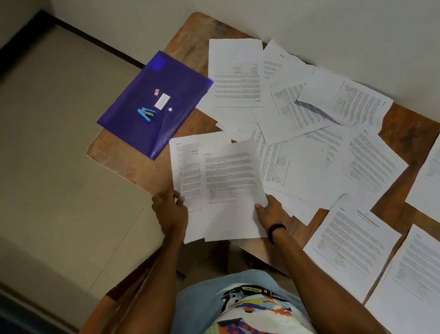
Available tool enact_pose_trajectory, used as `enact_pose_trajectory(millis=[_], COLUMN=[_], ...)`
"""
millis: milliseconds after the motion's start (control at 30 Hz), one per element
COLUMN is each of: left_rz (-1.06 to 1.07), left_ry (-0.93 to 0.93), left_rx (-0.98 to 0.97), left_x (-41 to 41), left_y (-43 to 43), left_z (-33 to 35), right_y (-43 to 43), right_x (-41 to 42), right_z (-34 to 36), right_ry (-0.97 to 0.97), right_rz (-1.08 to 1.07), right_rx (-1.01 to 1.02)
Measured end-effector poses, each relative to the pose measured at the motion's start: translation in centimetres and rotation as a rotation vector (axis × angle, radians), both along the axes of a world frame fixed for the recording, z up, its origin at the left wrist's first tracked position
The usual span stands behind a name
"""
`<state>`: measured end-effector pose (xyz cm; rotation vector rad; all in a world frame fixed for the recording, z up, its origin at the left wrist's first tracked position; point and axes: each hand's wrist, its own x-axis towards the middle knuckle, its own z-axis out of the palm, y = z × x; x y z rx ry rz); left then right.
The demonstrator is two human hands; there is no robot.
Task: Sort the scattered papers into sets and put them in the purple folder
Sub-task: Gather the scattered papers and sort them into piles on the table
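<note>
The wooden table [122, 154] stands against the wall, and most of its top is under print. The scattered papers [302, 122] cover it from the far edge to the near right corner. They overlap in a loose heap toward the wall, and a few single sheets lie apart along the right side.

The purple folder [154, 100] lies flat at the far left corner, one corner hanging over the left edge. Its flap is shut, and I cannot tell whether any sheet is inside it.

At the near edge, just in front of me, I hold a fanned set of sheets [228, 182], about three pages, text facing up. Their lower ends stick out past the table's near edge.

My left hand [171, 211] grips the set's lower left edge with its fingers curled round the paper. My right hand [269, 210] pinches the lower right corner, thumb on top.

A small blue stapler [147, 114] rests on the folder, not in it. It sits just beside a white label [162, 101]. A black wristband [276, 229] sits on my right wrist.
</note>
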<state>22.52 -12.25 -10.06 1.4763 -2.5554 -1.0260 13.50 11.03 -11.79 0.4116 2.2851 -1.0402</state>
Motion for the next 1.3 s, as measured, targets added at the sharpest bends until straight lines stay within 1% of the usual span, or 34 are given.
enact_pose_trajectory(millis=[33, 67, 100, 167, 233, 300, 367, 400, 500, 600, 700, 800, 867, 933, 967, 1000, 1033, 1067, 1100, 1133, 1167, 1200, 1233, 1267, 1300], left_rz=[-0.028, -0.061, -0.078, -0.051, 0.05, 0.156, 0.151, 0.112, 0.007, -0.054, -0.123, -0.163, -0.191, -0.148, -0.086, 0.005, 0.109, 0.212, 0.311, 0.391, 0.441, 0.449, 0.418, 0.364, 0.316], left_ry=[0.031, 0.071, 0.116, 0.169, 0.193, 0.21, 0.232, 0.238, 0.199, 0.191, 0.213, 0.211, 0.162, 0.127, 0.102, 0.052, -0.038, -0.133, -0.215, -0.245, -0.249, -0.234, -0.217, -0.2, -0.195], left_rx=[-0.037, -0.027, 0.03, 0.222, 0.402, 0.597, 0.724, 0.748, 0.732, 0.785, 0.88, 1.009, 1.084, 1.074, 0.969, 0.765, 0.524, 0.338, 0.273, 0.317, 0.422, 0.509, 0.533, 0.498, 0.423], left_x=[0.0, 0.0, -0.1, -0.2, -0.4, -0.5, -0.6, -0.6, -0.5, -0.4, -0.2, 0.1, 0.0, -0.3, -0.6, -0.8, -0.9, -0.7, -0.4, 0.1, 0.5, 1.0, 1.4, 1.7, 2.0], left_y=[0.1, 0.3, 0.4, 0.6, 0.7, 0.8, 0.9, 1.0, 1.2, 1.0, 0.3, -0.5, -1.0, -1.2, -1.0, -0.9, -0.7, -0.6, -0.7, -0.7, -0.6, -0.7, -0.8, -0.9, -1.0], left_z=[0.0, -0.1, 0.0, 0.0, 0.1, 0.1, 0.0, 0.0, -0.3, -0.2, 0.4, 1.0, 1.1, 0.8, 0.7, 0.2, 0.1, -0.3, -0.8, -1.4, -1.7, -2.2, -2.3, -2.1, -1.9], right_y=[0.3, 0.6, 0.8, 1.2, 1.3, 1.3, 1.1, 0.9, 0.4, 0.1, 0.3, 0.9, 1.2, 1.5, 1.5, 1.5, 1.5, 1.6, 1.9, 2.1, 2.5, 2.8, 3.1, 3.4, 3.7], right_x=[-0.1, -0.2, -0.3, -0.4, -0.3, -0.3, -0.3, -0.3, 0.0, 0.3, -0.3, -1.2, -1.6, -1.6, -1.5, -1.4, -1.3, -1.2, -1.1, -0.9, -0.9, -0.8, -0.8, -0.8, -0.8], right_z=[0.0, 0.1, 0.2, 0.8, 1.3, 1.4, 1.5, 1.4, 0.8, 0.3, 0.4, 1.5, 2.4, 2.6, 2.5, 2.6, 2.6, 2.4, 2.1, 2.2, 2.0, 2.0, 2.0, 2.0, 2.0], right_ry=[-0.032, -0.056, -0.074, -0.109, -0.145, -0.14, -0.132, -0.143, -0.191, -0.135, -0.074, -0.177, -0.232, -0.252, -0.237, -0.208, -0.175, -0.154, -0.138, -0.131, -0.123, -0.112, -0.096, -0.081, -0.07], right_rz=[-0.021, -0.031, -0.035, -0.028, -0.005, 0.034, 0.078, 0.084, 0.062, 0.037, -0.037, -0.026, 0.01, -0.016, -0.039, -0.042, -0.046, -0.05, -0.063, -0.083, -0.101, -0.106, -0.103, -0.095, -0.104], right_rx=[-0.025, -0.047, -0.073, -0.157, -0.23, -0.258, -0.264, -0.26, -0.249, -0.219, -0.353, -0.482, -0.554, -0.572, -0.567, -0.54, -0.509, -0.481, -0.462, -0.442, -0.426, -0.405, -0.383, -0.368, -0.36])
